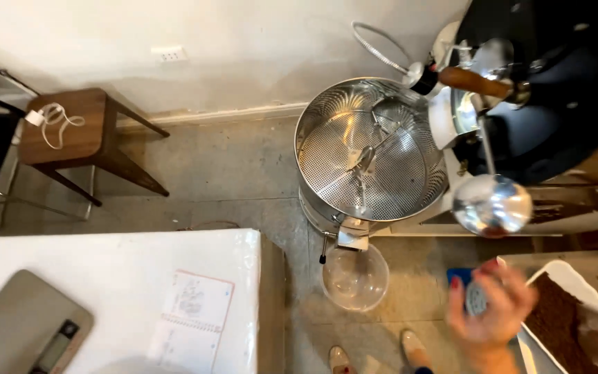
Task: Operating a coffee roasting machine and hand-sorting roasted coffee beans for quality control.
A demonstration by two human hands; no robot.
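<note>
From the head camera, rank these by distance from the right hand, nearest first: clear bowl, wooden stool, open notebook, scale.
Measured from the right hand:
1. Clear bowl, on the floor just left of the hand.
2. Open notebook, on the white table.
3. Scale, at the table's far left edge.
4. Wooden stool, up by the wall; scale and stool are close, ranked loosely.

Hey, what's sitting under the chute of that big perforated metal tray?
A clear round bowl stands on the floor below the chute of the perforated metal tray; it looks empty. The chute covers the bowl's far rim, and the tray hides the floor beneath it.
</note>
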